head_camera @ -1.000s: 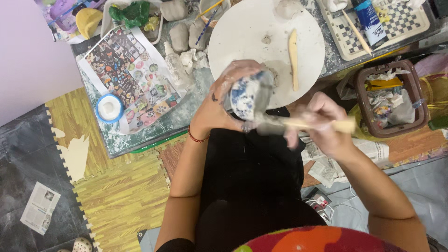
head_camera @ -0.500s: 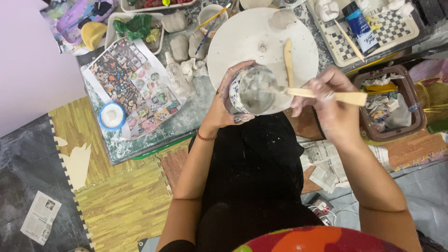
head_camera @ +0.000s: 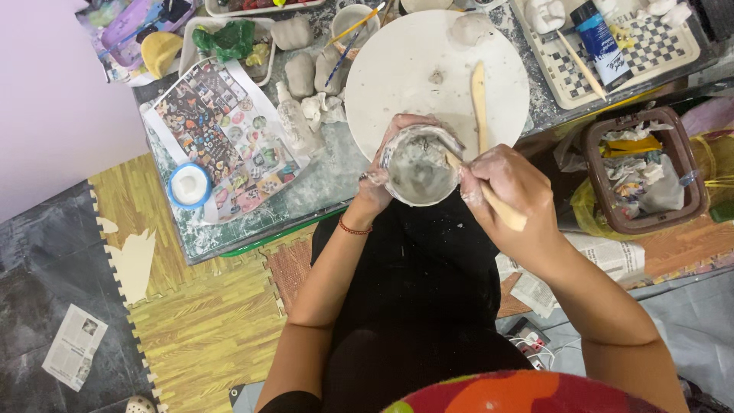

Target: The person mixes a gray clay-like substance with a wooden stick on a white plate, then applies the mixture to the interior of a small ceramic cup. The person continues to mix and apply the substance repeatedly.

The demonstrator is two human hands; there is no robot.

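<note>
Stick [head_camera: 489, 195] now deeper in jar [head_camera: 419, 167]

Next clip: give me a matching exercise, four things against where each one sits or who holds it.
Things:
1. clay cup
2. wooden stick
3. blue paint bottle
4. flat wooden tool

Places:
A. on the checkered tray
B. lying on the round white board
C. in the right hand
D. in the left hand

Pairs: 1-D, 2-C, 3-A, 4-B
</note>
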